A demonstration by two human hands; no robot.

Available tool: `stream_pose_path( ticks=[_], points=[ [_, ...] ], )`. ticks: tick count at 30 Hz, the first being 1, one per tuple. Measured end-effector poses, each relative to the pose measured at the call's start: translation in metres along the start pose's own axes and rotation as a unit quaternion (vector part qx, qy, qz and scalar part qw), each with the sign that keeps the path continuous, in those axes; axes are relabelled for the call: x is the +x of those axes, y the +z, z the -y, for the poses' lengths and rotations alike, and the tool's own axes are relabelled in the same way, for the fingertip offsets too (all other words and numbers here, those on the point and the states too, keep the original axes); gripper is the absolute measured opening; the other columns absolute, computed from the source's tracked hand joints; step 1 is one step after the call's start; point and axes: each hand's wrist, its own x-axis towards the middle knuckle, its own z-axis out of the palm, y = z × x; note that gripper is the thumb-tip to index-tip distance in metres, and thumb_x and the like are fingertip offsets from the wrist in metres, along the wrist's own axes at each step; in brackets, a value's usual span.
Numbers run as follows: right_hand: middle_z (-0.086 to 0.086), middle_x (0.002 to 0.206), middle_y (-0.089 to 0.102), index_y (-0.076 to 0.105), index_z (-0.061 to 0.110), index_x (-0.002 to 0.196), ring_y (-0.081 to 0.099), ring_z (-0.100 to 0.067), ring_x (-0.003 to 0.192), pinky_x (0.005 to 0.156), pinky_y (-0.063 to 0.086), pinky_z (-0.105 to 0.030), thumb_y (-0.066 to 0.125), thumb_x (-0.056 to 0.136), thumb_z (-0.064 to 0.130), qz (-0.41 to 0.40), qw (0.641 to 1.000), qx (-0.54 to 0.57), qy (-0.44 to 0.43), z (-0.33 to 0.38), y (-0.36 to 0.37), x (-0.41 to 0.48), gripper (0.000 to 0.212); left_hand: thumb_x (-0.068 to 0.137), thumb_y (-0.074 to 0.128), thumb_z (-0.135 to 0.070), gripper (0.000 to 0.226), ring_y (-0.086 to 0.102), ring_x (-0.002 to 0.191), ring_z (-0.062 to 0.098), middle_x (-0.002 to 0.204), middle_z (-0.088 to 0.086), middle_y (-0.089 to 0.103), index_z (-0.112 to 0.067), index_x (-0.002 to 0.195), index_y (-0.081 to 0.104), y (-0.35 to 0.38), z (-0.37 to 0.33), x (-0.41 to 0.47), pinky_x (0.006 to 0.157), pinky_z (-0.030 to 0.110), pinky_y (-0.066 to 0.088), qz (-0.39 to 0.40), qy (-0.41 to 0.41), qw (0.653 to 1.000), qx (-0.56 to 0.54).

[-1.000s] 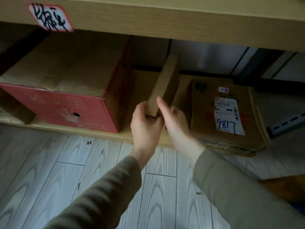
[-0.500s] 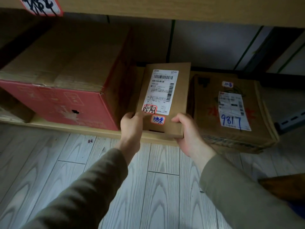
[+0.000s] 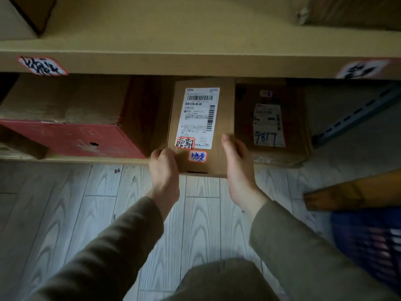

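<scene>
While the small cardboard box lies label-up on the lower shelf, between the red box and the box marked 9817, its near end juts past the shelf edge. The left grip curls round its near left corner; the right grip lies with straight fingers against its right side.

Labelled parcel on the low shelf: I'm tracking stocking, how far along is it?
Done: parcel lies label-up between red box and 9817 box. In hand: left hand grips its near corner, right hand presses its side. Left: its near end overhangs the shelf; probably push it in, let go.
</scene>
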Motion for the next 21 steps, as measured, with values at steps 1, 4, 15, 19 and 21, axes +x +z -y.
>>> stream_pose_path(
  ticks=[1,4,15,19,21],
  points=[
    [0.017,0.095,0.059,0.051,0.026,0.108,0.058,0.015,0.080,0.068,0.044,-0.003,0.052,0.093,0.034,-0.018,1.000,-0.008,-0.011,0.006,-0.007,-0.010,0.017,0.090,0.036,-0.004,0.013,0.053,0.073,0.014,0.083,0.004,0.053,-0.010,0.095,0.046,0.001,-0.003,-0.015,0.062,0.022,0.043,0.009,-0.006,1.000,0.014],
    [0.010,0.100,0.062,0.053,0.029,0.105,0.059,0.000,0.091,0.078,0.049,-0.016,0.050,0.094,0.036,-0.079,0.996,-0.041,-0.004,0.022,-0.032,-0.046,0.014,0.092,0.038,-0.007,0.013,0.056,0.074,0.013,0.087,0.005,0.056,-0.011,0.099,0.048,0.001,-0.010,-0.064,0.062,0.021,0.044,0.024,-0.021,0.997,0.073],
    [0.006,0.091,0.068,0.060,0.028,0.079,0.066,-0.015,0.091,0.080,0.053,-0.031,0.047,0.095,0.033,-0.233,0.970,-0.024,0.058,0.057,-0.132,-0.179,0.021,0.092,0.046,-0.014,0.015,0.065,0.083,0.015,0.091,0.001,0.068,-0.016,0.095,0.060,0.012,-0.006,-0.217,0.069,0.024,0.052,0.121,-0.040,0.962,0.242],
    [0.004,0.089,0.068,0.062,0.023,0.085,0.065,-0.015,0.087,0.078,0.053,-0.029,0.047,0.096,0.030,-0.299,0.952,0.010,0.069,0.074,-0.160,-0.222,0.019,0.091,0.047,-0.012,0.016,0.064,0.088,0.017,0.094,0.002,0.067,-0.014,0.100,0.059,0.022,-0.010,-0.265,0.075,0.027,0.052,0.166,-0.031,0.941,0.292],
    [0.005,0.083,0.067,0.062,0.020,0.086,0.064,-0.011,0.078,0.072,0.053,-0.026,0.048,0.096,0.027,-0.331,0.941,0.025,0.064,0.085,-0.174,-0.242,0.019,0.091,0.046,-0.011,0.018,0.063,0.083,0.014,0.091,0.001,0.066,-0.012,0.103,0.060,0.027,-0.012,-0.290,0.069,0.024,0.050,0.193,-0.019,0.930,0.312]
  ],
)
